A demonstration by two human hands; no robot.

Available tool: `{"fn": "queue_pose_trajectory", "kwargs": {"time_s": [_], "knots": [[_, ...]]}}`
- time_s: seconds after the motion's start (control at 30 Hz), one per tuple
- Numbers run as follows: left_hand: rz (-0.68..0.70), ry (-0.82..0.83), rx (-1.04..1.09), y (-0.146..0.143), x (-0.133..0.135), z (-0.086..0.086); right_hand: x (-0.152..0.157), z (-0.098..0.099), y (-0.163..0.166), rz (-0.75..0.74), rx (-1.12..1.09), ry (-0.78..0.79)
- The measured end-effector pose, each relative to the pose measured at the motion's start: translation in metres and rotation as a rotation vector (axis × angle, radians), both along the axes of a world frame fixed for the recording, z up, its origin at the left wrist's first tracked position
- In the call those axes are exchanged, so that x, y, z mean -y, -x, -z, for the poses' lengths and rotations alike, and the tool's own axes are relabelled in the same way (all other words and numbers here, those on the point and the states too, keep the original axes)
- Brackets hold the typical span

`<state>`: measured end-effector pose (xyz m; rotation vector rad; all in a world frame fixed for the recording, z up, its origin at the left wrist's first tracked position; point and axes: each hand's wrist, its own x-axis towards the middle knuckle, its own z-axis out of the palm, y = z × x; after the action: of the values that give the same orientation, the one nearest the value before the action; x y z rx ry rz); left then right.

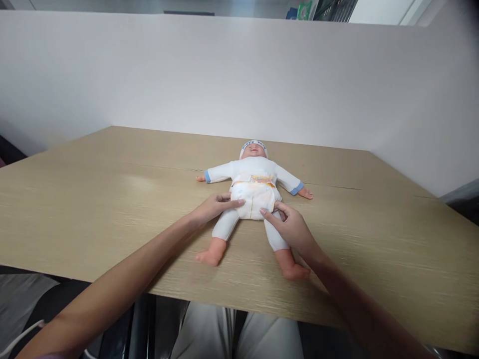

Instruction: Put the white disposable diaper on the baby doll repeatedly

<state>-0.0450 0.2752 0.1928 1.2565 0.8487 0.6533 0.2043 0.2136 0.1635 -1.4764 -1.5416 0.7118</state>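
A baby doll (256, 164) lies on its back on the wooden table, its head away from me and its legs apart toward me. It wears a white outfit with blue cuffs and a white printed hat (254, 143). Around its hips is a white diaper (251, 197) with an orange-patterned waistband. My left hand (215, 207) grips the diaper's edge at the left leg opening, thumb on top. At the opposite leg opening, my right hand (288, 222) pinches the other edge between thumb and fingers. Some fingertips of both hands are hidden beneath the diaper.
The light wood table (112, 209) has thin seams across it. A white partition (224, 75) rises behind its far edge. Beyond the partition are a green-and-white package (304, 10) and a dark slatted object. My legs (239, 331) are under the near edge.
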Motion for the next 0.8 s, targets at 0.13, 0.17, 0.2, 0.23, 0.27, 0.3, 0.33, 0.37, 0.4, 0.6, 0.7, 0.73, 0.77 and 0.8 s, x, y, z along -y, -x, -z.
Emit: {"fn": "queue_pose_trajectory", "kwargs": {"time_s": [0.13, 0.17, 0.2, 0.23, 0.27, 0.3, 0.33, 0.37, 0.4, 0.6, 0.7, 0.73, 0.77, 0.8], "knots": [[-0.055, -0.015, 0.031, -0.002, -0.001, 0.007, 0.006, -0.001, 0.001, 0.123, 0.187, -0.106], [-0.068, -0.016, 0.043, -0.003, -0.001, 0.008, 0.006, 0.0, 0.0, 0.136, 0.198, -0.136], [-0.078, -0.018, 0.057, -0.002, -0.002, 0.01, 0.006, 0.001, -0.001, 0.151, 0.202, -0.169], [-0.08, -0.02, 0.071, -0.002, -0.004, 0.011, 0.005, 0.003, -0.003, 0.166, 0.203, -0.198], [-0.074, -0.021, 0.082, -0.001, -0.006, 0.012, 0.004, 0.005, -0.005, 0.172, 0.199, -0.214], [-0.059, -0.021, 0.088, 0.001, -0.007, 0.012, 0.002, 0.007, -0.008, 0.164, 0.189, -0.215], [-0.041, -0.02, 0.087, 0.003, -0.009, 0.012, 0.001, 0.008, -0.01, 0.143, 0.173, -0.202], [-0.02, -0.021, 0.083, 0.005, -0.011, 0.012, -0.001, 0.01, -0.013, 0.112, 0.154, -0.18], [0.0, -0.024, 0.077, 0.008, -0.013, 0.011, -0.001, 0.011, -0.015, 0.078, 0.136, -0.158], [0.017, -0.104, 0.011, 0.037, -0.024, 0.017, 0.013, 0.017, -0.037, 0.002, 0.113, -0.096], [-0.081, -0.255, -0.069, 0.049, -0.035, 0.027, 0.016, 0.025, -0.058, 0.025, 0.068, -0.024], [-0.126, -0.324, -0.093, 0.05, -0.04, 0.03, 0.013, 0.028, -0.066, 0.061, 0.072, -0.015], [-0.178, -0.395, -0.126, 0.05, -0.045, 0.032, 0.006, 0.031, -0.074, 0.103, 0.094, -0.026], [-0.236, -0.462, -0.173, 0.048, -0.051, 0.034, -0.004, 0.033, -0.081, 0.145, 0.133, -0.065]]}}
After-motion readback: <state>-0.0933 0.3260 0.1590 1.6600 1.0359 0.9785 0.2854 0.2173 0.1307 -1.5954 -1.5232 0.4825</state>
